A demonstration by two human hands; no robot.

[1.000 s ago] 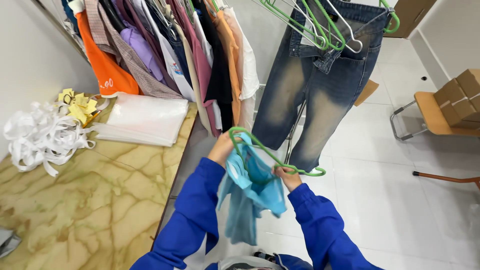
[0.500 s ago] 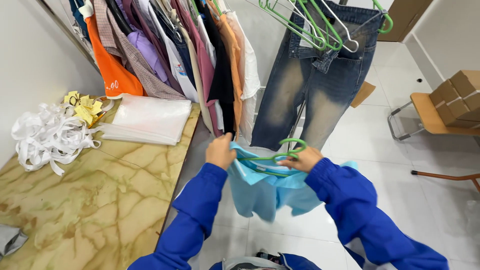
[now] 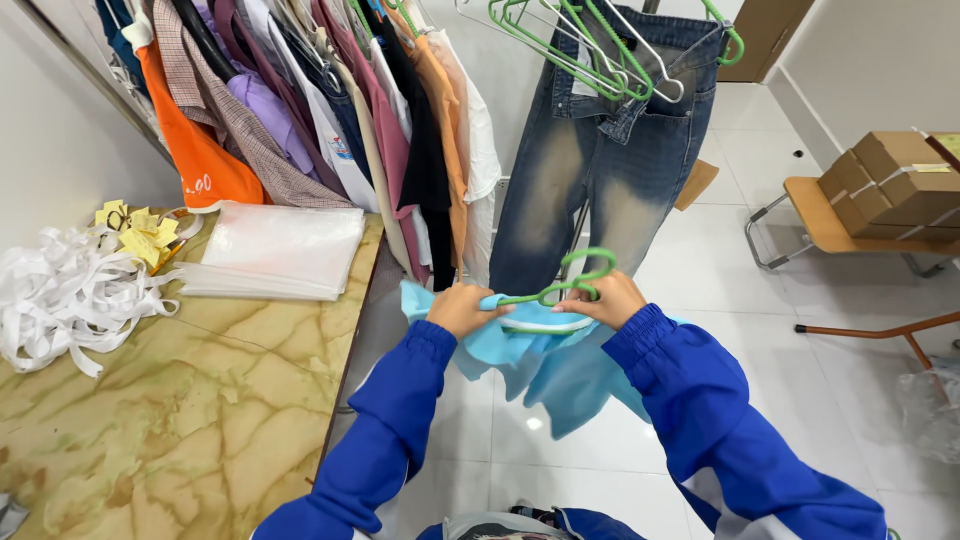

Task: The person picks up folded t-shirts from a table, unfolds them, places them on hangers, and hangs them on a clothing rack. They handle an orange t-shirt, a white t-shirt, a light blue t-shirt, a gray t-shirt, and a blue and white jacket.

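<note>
A light blue garment [image 3: 545,365] hangs in front of me on a green plastic hanger [image 3: 575,282]. My left hand [image 3: 462,309] grips the garment's left shoulder over the hanger arm. My right hand [image 3: 610,298] holds the hanger and the cloth just below the hook. Both arms wear bright blue sleeves. The garment's lower part droops between my forearms.
A marble-patterned table [image 3: 150,420] at left carries a stack of clear plastic bags [image 3: 275,250], white straps [image 3: 60,295] and yellow tags [image 3: 135,230]. A rack of hung clothes [image 3: 330,110] and faded jeans [image 3: 590,170] stand ahead. Cardboard boxes [image 3: 890,180] rest on a bench at right.
The hanger has turned from tilted to level, and my hands have spread apart along it. The blue garment has opened out from a bunched drape into a wider spread.
</note>
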